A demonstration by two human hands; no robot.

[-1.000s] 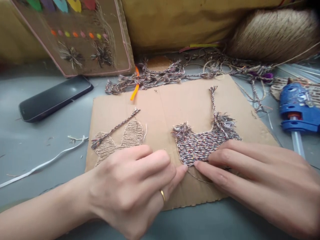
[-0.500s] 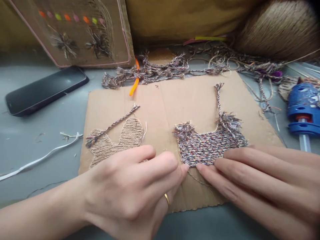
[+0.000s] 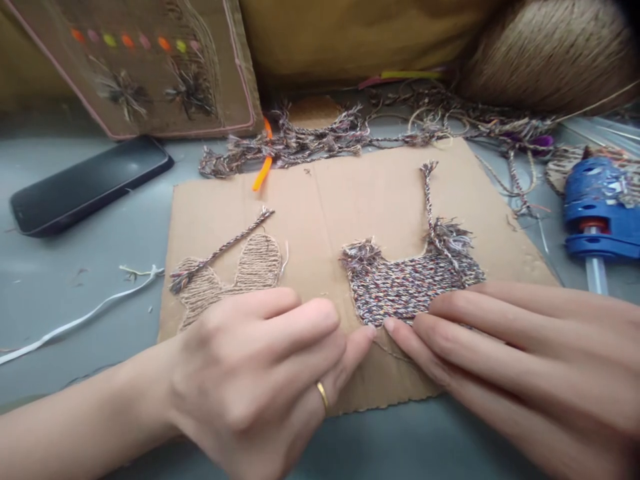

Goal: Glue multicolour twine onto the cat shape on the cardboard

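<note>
- Your left hand [image 3: 260, 373] lies knuckles-up on the flat brown cardboard sheet [image 3: 350, 193], fingers curled loosely inward, gripping nothing; one fingertip presses the lower left edge of the multicoloured woven-yarn patch with frayed corners [image 3: 407, 287].
- Your right hand [image 3: 505, 360] lies flat with fingers stretched straight and close together, closed on nothing; its fingertips [image 3: 393, 328] rest on the patch's lower edge, nearly meeting the left fingertip.
- The patch sits right of centre on the cardboard, with a twisted cord [image 3: 427, 193] rising from its upper right corner.
- A tan jute shape with two rounded lobes [image 3: 235, 277] lies on the cardboard's left part, just beyond your left knuckles.
- Bare cardboard lies open between the two shapes and above them, up to the far edge.
- Loose frayed yarn scraps [image 3: 310, 143] and an orange strip [image 3: 264, 170] border that far edge.
- A blue glue gun [image 3: 597, 207] lies off the right edge; a black phone [image 3: 87, 183] and a white strip [image 3: 80, 320] lie on the grey table [image 3: 75, 267] to the left.
</note>
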